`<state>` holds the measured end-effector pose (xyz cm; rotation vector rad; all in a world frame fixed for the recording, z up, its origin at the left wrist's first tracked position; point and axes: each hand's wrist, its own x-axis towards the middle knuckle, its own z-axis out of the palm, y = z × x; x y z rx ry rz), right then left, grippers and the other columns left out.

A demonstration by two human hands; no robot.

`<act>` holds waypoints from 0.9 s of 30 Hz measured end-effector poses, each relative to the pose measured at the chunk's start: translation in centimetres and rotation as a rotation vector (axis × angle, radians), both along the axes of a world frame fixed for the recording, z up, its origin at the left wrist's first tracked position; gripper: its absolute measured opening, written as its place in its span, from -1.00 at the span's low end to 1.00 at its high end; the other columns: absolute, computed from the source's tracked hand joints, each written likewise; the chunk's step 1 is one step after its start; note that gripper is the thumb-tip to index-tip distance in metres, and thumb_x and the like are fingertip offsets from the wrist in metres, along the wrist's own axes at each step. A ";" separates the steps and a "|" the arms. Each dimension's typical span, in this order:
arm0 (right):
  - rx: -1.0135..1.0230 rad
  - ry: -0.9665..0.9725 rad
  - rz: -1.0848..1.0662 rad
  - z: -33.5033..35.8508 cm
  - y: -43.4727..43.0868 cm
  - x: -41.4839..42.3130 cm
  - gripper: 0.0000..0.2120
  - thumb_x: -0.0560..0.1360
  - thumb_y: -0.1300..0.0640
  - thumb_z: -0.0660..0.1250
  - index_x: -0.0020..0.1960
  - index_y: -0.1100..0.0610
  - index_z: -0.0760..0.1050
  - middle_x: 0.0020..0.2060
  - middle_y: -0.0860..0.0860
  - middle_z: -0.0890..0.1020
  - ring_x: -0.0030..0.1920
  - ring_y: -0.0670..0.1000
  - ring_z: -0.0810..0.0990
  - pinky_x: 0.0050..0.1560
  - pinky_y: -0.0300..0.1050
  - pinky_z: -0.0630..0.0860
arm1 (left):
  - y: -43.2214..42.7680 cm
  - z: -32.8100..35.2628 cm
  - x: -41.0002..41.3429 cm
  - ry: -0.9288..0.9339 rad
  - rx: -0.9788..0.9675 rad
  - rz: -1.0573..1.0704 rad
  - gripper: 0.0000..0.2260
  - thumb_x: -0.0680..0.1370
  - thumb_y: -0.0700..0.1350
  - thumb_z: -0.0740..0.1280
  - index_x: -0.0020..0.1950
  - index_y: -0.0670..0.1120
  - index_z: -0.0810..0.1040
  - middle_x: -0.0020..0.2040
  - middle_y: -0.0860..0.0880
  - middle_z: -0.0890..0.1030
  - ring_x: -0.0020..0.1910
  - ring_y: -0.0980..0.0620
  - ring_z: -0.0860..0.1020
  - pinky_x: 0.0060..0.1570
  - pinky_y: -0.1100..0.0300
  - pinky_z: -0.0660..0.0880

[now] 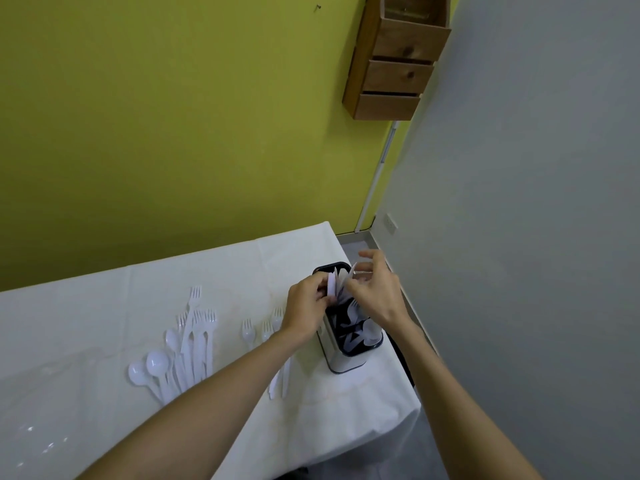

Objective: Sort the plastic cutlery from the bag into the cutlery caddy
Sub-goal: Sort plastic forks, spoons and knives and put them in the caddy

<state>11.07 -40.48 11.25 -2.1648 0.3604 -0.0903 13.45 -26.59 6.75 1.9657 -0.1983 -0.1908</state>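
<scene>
The cutlery caddy (349, 362), white outside and dark inside, stands near the table's right edge with white plastic pieces in it. Both hands are over its far end. My left hand (306, 306) pinches a few white plastic knives (333, 284) that stand upright in the caddy. My right hand (375, 289) touches the same bunch from the right, fingers spread. A heap of white forks and spoons (187, 351) lies on the table to the left. A few more forks (258, 329) lie beside my left wrist. The clear plastic bag (45, 445) lies at the lower left.
A white cloth covers the table (138, 289), whose right edge drops off just past the caddy. A wooden wall rack (394, 64) hangs high on the green wall. A grey wall closes the right side.
</scene>
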 end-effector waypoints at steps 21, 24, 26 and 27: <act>-0.357 0.031 0.524 -10.4 17.0 -4.1 -0.85 0.56 0.24 0.24 0.04 0.13 0.57 -0.05 0.03 0.64 -0.03 0.04 0.57 -0.11 -0.06 0.53 | 20.7 -7.5 -8.4 0.081 0.205 0.471 -0.70 0.57 -0.32 0.27 0.24 -0.06 0.56 0.21 0.02 0.60 0.23 0.07 0.53 0.20 0.31 0.38; -0.301 0.329 0.472 -12.3 20.0 -5.1 -0.87 0.57 0.09 0.27 -0.08 0.15 0.45 -0.15 0.04 0.56 -0.16 0.05 0.52 -0.22 -0.11 0.46 | 22.6 -8.7 -10.7 0.109 0.255 0.497 -0.71 0.55 -0.33 0.29 0.21 -0.09 0.57 0.17 -0.02 0.62 0.19 0.02 0.55 0.16 0.26 0.43; -0.279 0.435 0.441 -13.5 22.7 -5.7 -0.79 0.55 0.01 0.32 -0.07 0.15 0.41 -0.16 0.04 0.53 -0.20 0.04 0.50 -0.26 -0.15 0.40 | 24.4 -9.6 -12.0 0.143 0.259 0.515 -0.72 0.54 -0.33 0.29 0.21 -0.10 0.57 0.15 -0.02 0.61 0.15 0.02 0.55 0.15 0.21 0.46; -0.267 0.455 0.417 -13.8 23.2 -5.9 -0.78 0.54 0.01 0.34 -0.05 0.16 0.41 -0.14 0.06 0.54 -0.19 0.06 0.52 -0.24 -0.14 0.42 | 24.6 -9.7 -12.3 0.154 0.256 0.514 -0.72 0.54 -0.33 0.29 0.21 -0.10 0.57 0.14 -0.02 0.61 0.14 0.03 0.55 0.14 0.21 0.46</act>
